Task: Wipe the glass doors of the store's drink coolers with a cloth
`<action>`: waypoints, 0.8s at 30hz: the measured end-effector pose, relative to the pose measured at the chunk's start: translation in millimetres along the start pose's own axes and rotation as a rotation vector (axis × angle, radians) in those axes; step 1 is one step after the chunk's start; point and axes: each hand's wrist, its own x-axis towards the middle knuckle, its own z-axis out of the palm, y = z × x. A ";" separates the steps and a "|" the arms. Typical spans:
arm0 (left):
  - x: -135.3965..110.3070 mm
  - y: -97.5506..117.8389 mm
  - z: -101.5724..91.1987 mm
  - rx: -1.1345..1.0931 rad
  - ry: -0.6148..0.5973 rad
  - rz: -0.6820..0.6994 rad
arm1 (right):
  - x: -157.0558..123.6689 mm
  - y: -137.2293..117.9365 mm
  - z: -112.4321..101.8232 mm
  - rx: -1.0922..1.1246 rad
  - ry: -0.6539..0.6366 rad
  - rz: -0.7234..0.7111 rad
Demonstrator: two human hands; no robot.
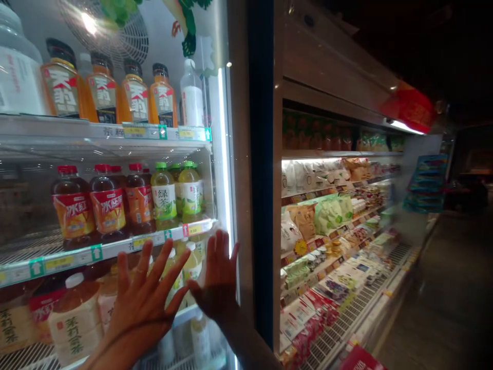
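Both of my hands lie flat against the glass door (pixel 215 169) of a drinks fridge. My left hand (pixel 144 303) is spread wide, fingers pointing up, low on the pane. My right hand (pixel 217 280) presses the glass close to the door's right edge, fingers stretched upward. Neither hand holds anything. Behind the glass, right above my fingers, runs a shelf edge with price tags (pixel 115 249). On it stand red-capped iced tea bottles (pixel 108 205) and green-capped green tea bottles (pixel 165 195).
Orange drink bottles (pixel 133 97) fill the shelf above. Large tea bottles (pixel 75 318) sit on the lowest shelf. A dark door frame (pixel 262 205) divides the fridge from an open chilled case with packaged food (pixel 331 246). A dim aisle floor (pixel 450 298) runs on the right.
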 end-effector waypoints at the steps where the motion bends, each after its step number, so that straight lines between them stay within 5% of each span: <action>1: -1.9 -2.8 -1.9 0.002 -0.004 0.000 | -5.6 -3.4 1.4 0.007 -0.006 -0.087; 4: -9.5 -14.1 -10.6 0.015 -0.012 -0.027 | -6.8 -7.8 2.3 0.013 -0.026 -0.209; 8: -18.1 -29.2 -24.0 0.038 -0.011 -0.077 | 25.5 -17.6 -1.5 -0.019 0.007 0.018; 13: -30.0 -48.7 -41.9 0.048 -0.009 -0.113 | 38.6 -34.8 -0.3 0.047 -0.035 -0.346; 18: -50.4 -77.6 -67.4 0.084 0.000 -0.151 | 47.8 -45.5 3.6 -0.025 0.031 -0.012; 22: -63.9 -100.7 -85.8 0.114 -0.006 -0.167 | 44.7 -81.4 10.4 0.044 -0.044 -0.388; 24: -70.7 -112.6 -94.5 0.129 0.000 -0.175 | 52.5 -94.9 12.0 0.048 -0.042 -0.393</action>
